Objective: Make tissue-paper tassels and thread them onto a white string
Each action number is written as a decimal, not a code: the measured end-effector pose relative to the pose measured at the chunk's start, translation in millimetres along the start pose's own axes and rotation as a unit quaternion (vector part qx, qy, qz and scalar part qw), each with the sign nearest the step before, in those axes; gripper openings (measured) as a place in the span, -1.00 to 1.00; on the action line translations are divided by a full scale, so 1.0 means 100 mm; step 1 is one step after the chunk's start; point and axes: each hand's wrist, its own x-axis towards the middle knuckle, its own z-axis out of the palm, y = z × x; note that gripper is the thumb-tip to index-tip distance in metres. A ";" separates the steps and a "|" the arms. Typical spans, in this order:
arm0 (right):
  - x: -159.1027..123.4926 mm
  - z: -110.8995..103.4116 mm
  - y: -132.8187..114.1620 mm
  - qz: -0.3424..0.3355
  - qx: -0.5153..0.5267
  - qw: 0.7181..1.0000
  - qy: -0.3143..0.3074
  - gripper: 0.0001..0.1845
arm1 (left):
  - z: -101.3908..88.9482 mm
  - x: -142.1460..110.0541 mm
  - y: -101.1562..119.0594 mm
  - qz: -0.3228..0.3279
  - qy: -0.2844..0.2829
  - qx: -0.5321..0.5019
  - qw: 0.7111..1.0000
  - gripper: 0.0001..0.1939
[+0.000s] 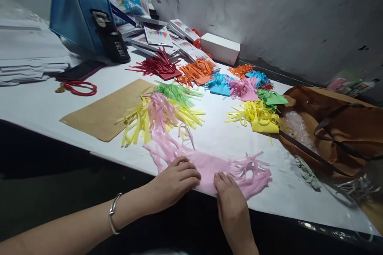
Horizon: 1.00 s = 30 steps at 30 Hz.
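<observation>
A sheet of pink fringed tissue paper [209, 167] lies flat along the table's front edge, its cut strips spreading to the left and right of a plain middle band. My left hand [175, 181], with a silver bangle at the wrist, has its fingers curled on the near edge of the band. Facing it, my right hand [231, 199] pinches the same edge, fingers pressed together on top and thumb mostly hidden. Just beyond the sheet is a loose heap of pink fringe [161, 109], yellow fringe [137, 121] and green fringe [176, 92].
Folded tassels, including a yellow one [265, 123] and a dark red one [161, 65], lie farther back. Around them are a brown paper sheet [104, 115], black bottle [115, 44], blue bag [80, 16], white box [221, 48], red cord [79, 88] and brown bag [344, 127].
</observation>
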 end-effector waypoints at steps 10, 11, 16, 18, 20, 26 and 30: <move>0.40 0.07 0.14 0.224 -0.079 0.971 0.007 -0.77 | 0.02 0.48 -0.17 -0.230 -0.073 0.171 0.955 -0.76; 0.43 0.09 0.16 0.229 -0.101 0.968 -0.001 -0.78 | 0.02 0.54 -0.18 -0.246 -0.094 0.190 0.946 -0.77; 0.44 0.04 0.10 0.147 -0.157 0.975 0.059 -0.84 | 0.02 0.65 -0.19 -0.262 -0.112 0.201 0.937 -0.84; 0.43 0.01 0.04 0.070 -0.094 0.993 0.032 -0.81 | 0.03 0.65 -0.21 -0.263 -0.114 0.198 0.937 -0.83; 0.42 0.02 0.00 0.042 -0.037 0.998 -0.014 -0.81 | 0.02 0.64 -0.23 -0.269 -0.118 0.195 0.936 -0.83; 0.42 0.08 0.00 0.082 -0.025 0.996 -0.013 -0.80 | 0.00 0.49 -0.20 -0.131 -0.011 0.160 0.978 -0.55; 0.46 0.06 -0.05 0.082 0.017 0.996 -0.017 -0.87 | 0.03 0.36 -0.15 -0.018 0.004 0.136 0.991 -0.89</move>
